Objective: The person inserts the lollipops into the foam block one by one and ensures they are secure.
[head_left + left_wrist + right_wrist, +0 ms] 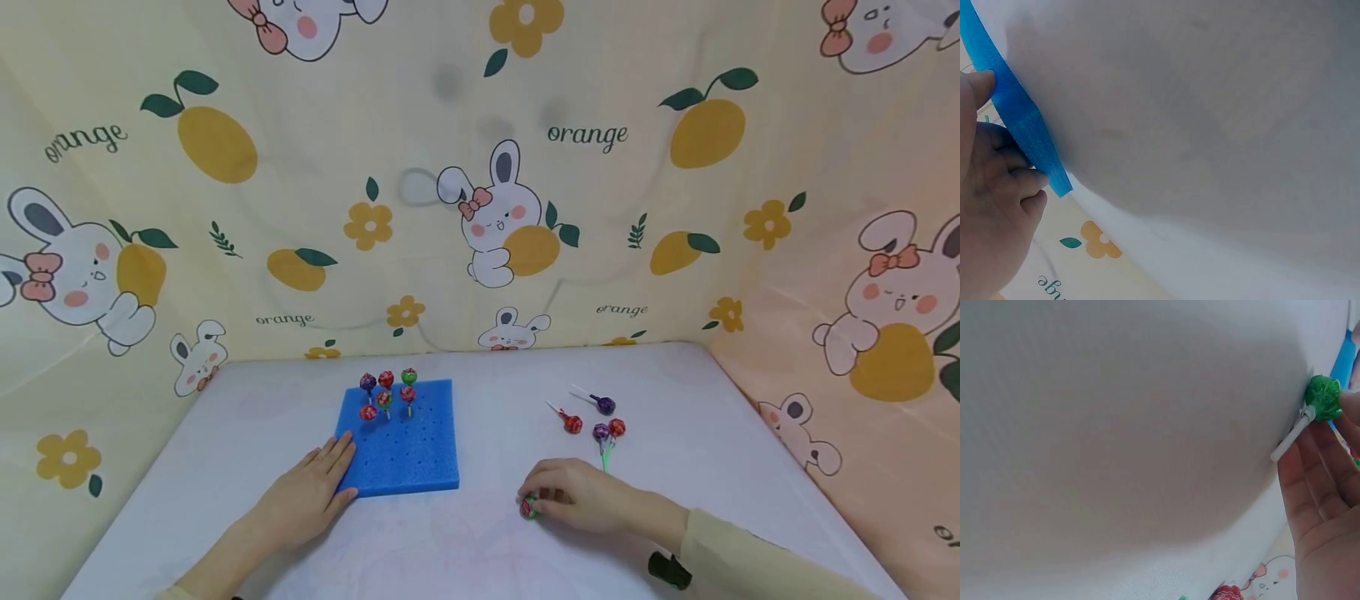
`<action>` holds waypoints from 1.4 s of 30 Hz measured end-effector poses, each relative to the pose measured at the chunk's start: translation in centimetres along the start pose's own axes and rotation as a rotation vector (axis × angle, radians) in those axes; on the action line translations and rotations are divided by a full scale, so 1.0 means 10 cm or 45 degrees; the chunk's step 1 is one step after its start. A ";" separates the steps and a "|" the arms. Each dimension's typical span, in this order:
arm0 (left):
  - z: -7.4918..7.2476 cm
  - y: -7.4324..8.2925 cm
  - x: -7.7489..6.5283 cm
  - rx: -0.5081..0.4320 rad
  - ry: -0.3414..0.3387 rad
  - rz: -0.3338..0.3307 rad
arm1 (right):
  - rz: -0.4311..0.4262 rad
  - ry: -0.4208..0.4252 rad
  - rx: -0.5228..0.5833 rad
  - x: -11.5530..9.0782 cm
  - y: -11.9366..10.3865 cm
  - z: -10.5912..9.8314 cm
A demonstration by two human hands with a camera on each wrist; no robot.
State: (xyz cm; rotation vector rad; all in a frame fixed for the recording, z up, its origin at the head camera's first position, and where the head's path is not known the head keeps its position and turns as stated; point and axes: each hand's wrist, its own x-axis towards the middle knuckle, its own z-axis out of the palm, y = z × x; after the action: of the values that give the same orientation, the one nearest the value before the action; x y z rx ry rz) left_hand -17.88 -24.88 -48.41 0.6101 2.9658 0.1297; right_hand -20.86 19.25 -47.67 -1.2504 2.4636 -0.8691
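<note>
A blue foam board [405,458] dotted with small holes lies on the table, left of the middle. Several wrapped lollipops [386,379] stand upright in its back part. My left hand [303,492] rests against the board's left edge, its thumb at the near left corner; the left wrist view shows the thumb and fingers touching the foam's side [1022,119]. Between thumb and fingers, my right hand [581,496] pinches a green and red lollipop [528,507] low over the table. Its green wrapper [1324,397] and white stick [1291,437] appear in the right wrist view.
Beyond my right hand lie loose lollipops: a dark purple one [605,405], a red one [572,423], a lighter purple one [601,432] and another red one [617,427]. A dark green object [669,570] is by the right sleeve. Patterned cloth [480,117] encloses the white table.
</note>
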 end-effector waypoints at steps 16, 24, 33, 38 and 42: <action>0.03 -0.02 0.02 0.014 0.014 0.011 | 0.001 -0.016 -0.006 -0.01 -0.04 0.00; 0.03 -0.02 0.03 0.013 0.003 -0.006 | 0.004 -0.017 0.079 0.00 -0.04 0.02; 0.03 -0.02 0.02 -0.003 -0.013 -0.011 | 0.016 0.021 0.097 0.01 -0.07 0.02; 0.04 -0.03 0.02 0.008 -0.002 -0.009 | 0.002 0.090 0.073 0.03 -0.11 -0.01; 0.04 -0.03 0.01 0.008 0.008 -0.001 | -0.044 0.155 0.048 0.06 -0.13 -0.02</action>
State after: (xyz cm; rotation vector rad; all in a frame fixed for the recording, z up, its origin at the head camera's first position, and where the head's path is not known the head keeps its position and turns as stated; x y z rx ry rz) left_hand -18.09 -25.12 -48.82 0.6101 2.9734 0.1220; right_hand -20.47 18.30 -46.73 -1.2660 2.5124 -1.0249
